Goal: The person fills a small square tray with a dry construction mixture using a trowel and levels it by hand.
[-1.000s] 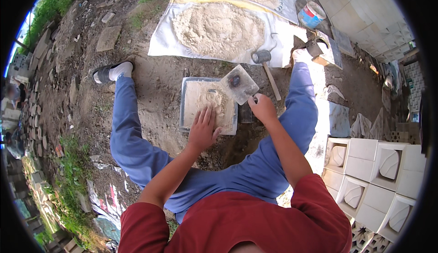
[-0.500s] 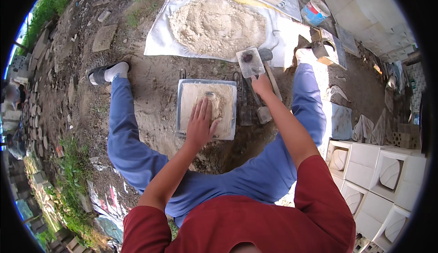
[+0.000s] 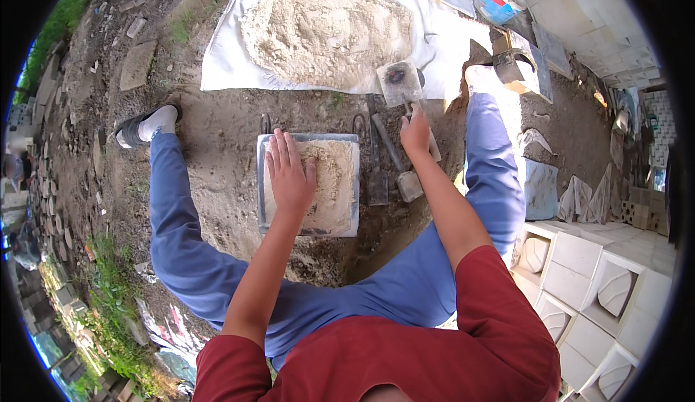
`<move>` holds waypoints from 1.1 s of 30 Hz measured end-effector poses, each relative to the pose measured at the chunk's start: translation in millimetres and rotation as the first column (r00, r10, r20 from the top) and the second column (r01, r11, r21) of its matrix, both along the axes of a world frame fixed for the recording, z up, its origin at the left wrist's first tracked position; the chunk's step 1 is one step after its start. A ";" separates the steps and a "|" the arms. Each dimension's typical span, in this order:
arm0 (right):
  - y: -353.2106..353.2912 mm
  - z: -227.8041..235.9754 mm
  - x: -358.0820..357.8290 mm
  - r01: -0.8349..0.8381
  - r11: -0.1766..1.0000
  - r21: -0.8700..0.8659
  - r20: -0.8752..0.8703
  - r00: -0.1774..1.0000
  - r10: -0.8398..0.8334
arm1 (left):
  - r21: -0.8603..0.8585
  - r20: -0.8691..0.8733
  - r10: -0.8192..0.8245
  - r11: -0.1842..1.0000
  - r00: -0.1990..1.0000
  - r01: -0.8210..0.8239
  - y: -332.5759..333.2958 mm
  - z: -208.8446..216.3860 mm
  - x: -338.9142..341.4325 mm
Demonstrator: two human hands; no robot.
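My left hand [image 3: 291,181] lies flat, fingers stretched, on pale sandy mix [image 3: 329,195] that fills a square metal-edged mould [image 3: 355,185] on the ground between my legs. Loose crumbs of the mix sit in a ridge to the right of its fingers. In my right hand [image 3: 415,132] is the handle of a trowel with a square, grey blade [image 3: 398,94]. That blade, marked by a dark patch, is held over the near right edge of a white sheet [image 3: 221,69]. A broad heap of the same pale mix [image 3: 329,29] covers the sheet.
Right of the mould lie a tool with a square grey end [image 3: 409,186] and a dark flat bar [image 3: 377,188]. A paint bucket [image 3: 499,0] and an open box [image 3: 525,69] stand far right. White hollow blocks [image 3: 572,286] are stacked at the near right.
My left hand has slid from the middle of the mould toward its far left edge, and the mix shows more loose crumbs. My right hand still holds the trowel. The whole view has shifted slightly.
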State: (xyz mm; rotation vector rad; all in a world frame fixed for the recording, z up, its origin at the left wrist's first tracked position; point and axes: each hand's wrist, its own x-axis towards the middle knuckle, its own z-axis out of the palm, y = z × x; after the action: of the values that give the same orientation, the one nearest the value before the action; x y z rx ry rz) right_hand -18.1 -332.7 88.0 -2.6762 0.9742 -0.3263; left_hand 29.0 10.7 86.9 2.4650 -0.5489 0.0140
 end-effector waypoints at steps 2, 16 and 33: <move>29.6 9.1 0.1 -0.077 0.980 -0.185 0.040 0.995 0.086 | -0.011 -0.016 0.021 1.000 1.000 -0.021 15.1 -1.3 -6.0; 20.0 -12.8 -52.3 0.217 0.867 0.448 -0.127 0.976 -0.179 | 0.016 -0.078 0.052 0.999 0.996 -0.051 -6.3 25.0 -7.1; 138.8 162.4 -6.9 -0.660 0.294 0.692 0.717 0.674 -0.176 | -0.105 -0.317 0.085 0.987 0.945 -0.124 1.0 -12.2 23.6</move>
State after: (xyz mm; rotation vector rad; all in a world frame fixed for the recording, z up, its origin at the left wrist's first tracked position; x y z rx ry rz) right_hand -25.1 -194.0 250.4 -1.3017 0.2144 -0.4443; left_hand 52.6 11.7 74.8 2.3107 -0.2701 -0.2865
